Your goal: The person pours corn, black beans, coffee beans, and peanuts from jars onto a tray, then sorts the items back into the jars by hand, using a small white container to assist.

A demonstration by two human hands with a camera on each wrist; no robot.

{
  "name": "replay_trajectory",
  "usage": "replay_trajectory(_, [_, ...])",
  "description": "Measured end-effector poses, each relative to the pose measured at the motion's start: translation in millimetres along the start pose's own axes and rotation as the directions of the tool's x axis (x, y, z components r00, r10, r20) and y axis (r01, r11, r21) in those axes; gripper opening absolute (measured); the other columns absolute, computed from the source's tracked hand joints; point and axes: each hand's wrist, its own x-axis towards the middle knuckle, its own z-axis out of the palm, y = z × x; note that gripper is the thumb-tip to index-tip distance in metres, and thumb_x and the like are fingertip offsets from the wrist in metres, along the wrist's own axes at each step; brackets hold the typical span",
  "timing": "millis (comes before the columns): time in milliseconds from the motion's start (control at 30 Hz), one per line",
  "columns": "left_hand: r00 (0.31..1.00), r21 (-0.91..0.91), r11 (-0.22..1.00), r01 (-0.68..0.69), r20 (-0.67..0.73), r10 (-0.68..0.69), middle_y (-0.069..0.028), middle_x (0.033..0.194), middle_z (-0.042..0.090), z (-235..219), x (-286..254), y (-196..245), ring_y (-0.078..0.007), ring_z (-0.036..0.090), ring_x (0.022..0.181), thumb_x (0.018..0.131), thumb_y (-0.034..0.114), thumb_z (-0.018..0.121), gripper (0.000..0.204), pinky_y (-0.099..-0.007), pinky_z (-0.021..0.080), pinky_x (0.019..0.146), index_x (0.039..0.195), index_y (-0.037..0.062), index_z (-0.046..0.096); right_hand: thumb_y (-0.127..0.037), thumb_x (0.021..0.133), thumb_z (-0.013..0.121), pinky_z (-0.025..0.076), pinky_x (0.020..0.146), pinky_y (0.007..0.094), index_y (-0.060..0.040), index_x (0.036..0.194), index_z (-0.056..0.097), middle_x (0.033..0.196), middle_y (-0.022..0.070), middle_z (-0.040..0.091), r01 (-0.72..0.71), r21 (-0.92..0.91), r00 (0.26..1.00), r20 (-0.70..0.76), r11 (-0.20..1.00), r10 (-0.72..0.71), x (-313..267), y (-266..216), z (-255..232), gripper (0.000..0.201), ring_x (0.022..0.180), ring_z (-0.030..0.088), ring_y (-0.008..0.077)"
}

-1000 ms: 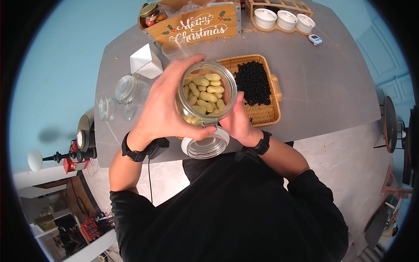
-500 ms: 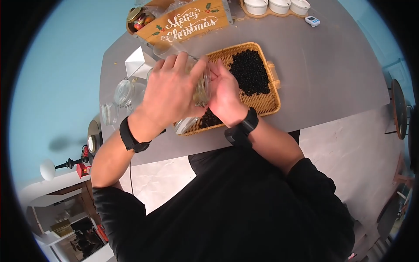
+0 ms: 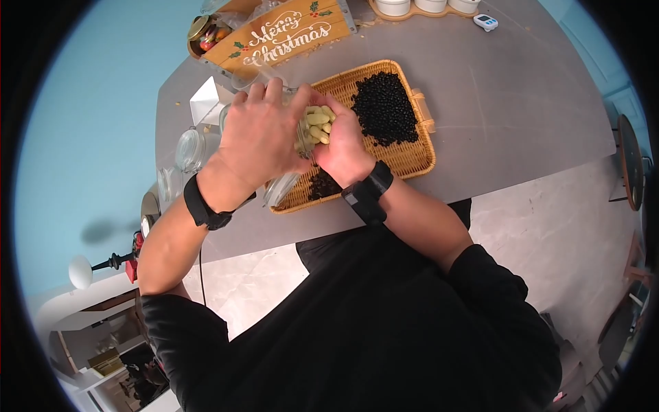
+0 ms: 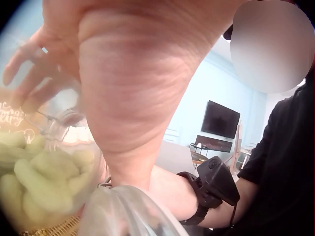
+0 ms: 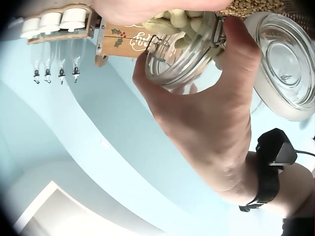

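Observation:
My left hand (image 3: 257, 134) grips a glass clip-top jar (image 5: 170, 64), tipped on its side toward the right. The jar's hinged glass lid (image 3: 281, 189) hangs open below its mouth. Unshelled peanuts (image 3: 318, 123) lie at the mouth and against the palm of my right hand (image 3: 347, 141), which is cupped right at the rim. In the left wrist view more peanuts (image 4: 44, 182) show through the glass. Beneath both hands is a wicker basket (image 3: 401, 159) with a pile of black beans (image 3: 384, 110) and a smaller dark heap near its front edge.
Left on the grey table are clip-top glass jars (image 3: 191, 147) and a white angular container (image 3: 208, 103). Behind stand a wooden "Merry Christmas" crate (image 3: 288, 38), a jar of colourful items (image 3: 206, 36), white lidded pots (image 3: 429, 5) and a small timer (image 3: 485, 23).
The jar, upright with peanuts visible from above, has been tipped rightward. My right hand has turned from the jar's side to cup its mouth, and peanuts have slid out against the palm.

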Motion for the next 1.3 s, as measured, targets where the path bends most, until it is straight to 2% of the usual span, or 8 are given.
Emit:
replay_trajectory(267, [0.987, -0.023, 0.995, 0.1, 0.126, -0.097, -0.0186, 0.128, 0.069, 21, 6, -11, -0.0422, 0.072, 0.123, 0.056, 0.048, 0.106, 0.118, -0.0529, 0.063, 0.099, 0.158, 0.0144, 0.058, -0.03, 0.123, 0.04, 0.059, 0.109, 0.0472, -0.005, 0.137, 0.067, 0.129, 0.0088, 0.076, 0.026, 0.025, 0.995, -0.094, 0.999, -0.024, 23, 2, -11, 0.039, 0.12, 0.074, 0.0266])
replay_trajectory(467, [0.968, -0.129, 0.982, 0.139, 0.229, -0.107, -0.0229, 0.129, 0.07, 33, 20, -15, -0.0469, 0.075, 0.121, 0.058, 0.051, 0.105, 0.112, -0.0537, 0.064, 0.098, 0.153, 0.0131, 0.059, -0.027, 0.123, 0.042, 0.061, 0.103, 0.0459, -0.005, 0.133, 0.065, 0.126, 0.0109, 0.076, -0.004, -0.077, 0.989, -0.148, 0.997, -0.007, 36, -3, -26, 0.033, 0.113, 0.074, 0.027])
replay_trajectory(667, [0.956, -0.128, 0.983, 0.135, 0.277, -0.095, -0.0238, 0.131, 0.071, 44, 36, -11, -0.048, 0.075, 0.123, 0.062, 0.052, 0.103, 0.108, -0.0534, 0.064, 0.099, 0.152, 0.0123, 0.059, -0.027, 0.119, 0.054, 0.061, 0.093, 0.0435, -0.0065, 0.126, 0.069, 0.111, 0.0073, 0.075, -0.013, -0.141, 0.971, -0.24, 0.99, -0.021, 49, -13, -32, 0.026, 0.099, 0.072, 0.0248])
replay_trajectory(867, [0.927, -0.114, 0.981, 0.155, 0.361, -0.104, -0.0247, 0.135, 0.071, 48, 48, -7, -0.0481, 0.074, 0.126, 0.063, 0.055, 0.103, 0.111, -0.0542, 0.063, 0.103, 0.155, 0.0121, 0.058, -0.025, 0.116, 0.058, 0.06, 0.092, 0.0416, -0.0019, 0.128, 0.078, 0.116, 0.0089, 0.078, 0.012, -0.379, 0.945, -0.297, 0.925, -0.134, 59, -9, -34, 0.033, 0.105, 0.075, 0.0229])
replay_trajectory(967, [0.914, -0.121, 0.981, 0.149, 0.395, -0.09, -0.0253, 0.138, 0.07, 50, 51, -6, -0.0483, 0.074, 0.126, 0.064, 0.056, 0.103, 0.113, -0.0541, 0.062, 0.105, 0.157, 0.012, 0.057, -0.023, 0.114, 0.06, 0.059, 0.093, 0.0429, 0.0, 0.125, 0.083, 0.119, 0.0112, 0.081, 0.14, -0.583, 0.935, -0.188, 0.8, -0.3, 68, 1, -41, 0.035, 0.108, 0.076, 0.0236])
replay_trajectory(1067, [0.906, -0.121, 0.979, 0.164, 0.411, -0.102, -0.0251, 0.138, 0.07, 51, 52, -4, -0.0482, 0.074, 0.126, 0.064, 0.056, 0.103, 0.113, -0.0543, 0.062, 0.106, 0.158, 0.0127, 0.057, -0.023, 0.114, 0.06, 0.058, 0.095, 0.0444, 0.0003, 0.122, 0.084, 0.117, 0.015, 0.083, 0.165, -0.704, 0.918, -0.147, 0.691, -0.368, 65, 3, -37, 0.034, 0.106, 0.077, 0.0266])
replay_trajectory(1167, [0.914, -0.111, 0.981, 0.16, 0.392, -0.105, -0.0247, 0.138, 0.071, 58, 51, -4, -0.0479, 0.074, 0.127, 0.065, 0.056, 0.103, 0.113, -0.0549, 0.061, 0.106, 0.159, 0.0135, 0.057, -0.022, 0.116, 0.058, 0.058, 0.097, 0.044, 0.001, 0.128, 0.082, 0.119, 0.0192, 0.083, 0.13, -0.863, 0.922, -0.076, 0.489, -0.379, 50, -7, -25, 0.036, 0.109, 0.079, 0.0306])
replay_trajectory(1300, [0.911, -0.126, 0.979, 0.158, 0.401, -0.096, -0.0246, 0.139, 0.071, 58, 52, -7, -0.0471, 0.073, 0.128, 0.066, 0.056, 0.102, 0.111, -0.0548, 0.061, 0.106, 0.159, 0.0142, 0.057, -0.02, 0.117, 0.053, 0.058, 0.102, 0.0481, 0.002, 0.132, 0.08, 0.126, 0.0254, 0.081, 0.169, -0.946, 0.935, 0.066, 0.276, -0.347, 47, -15, -24, 0.038, 0.118, 0.078, 0.0407])
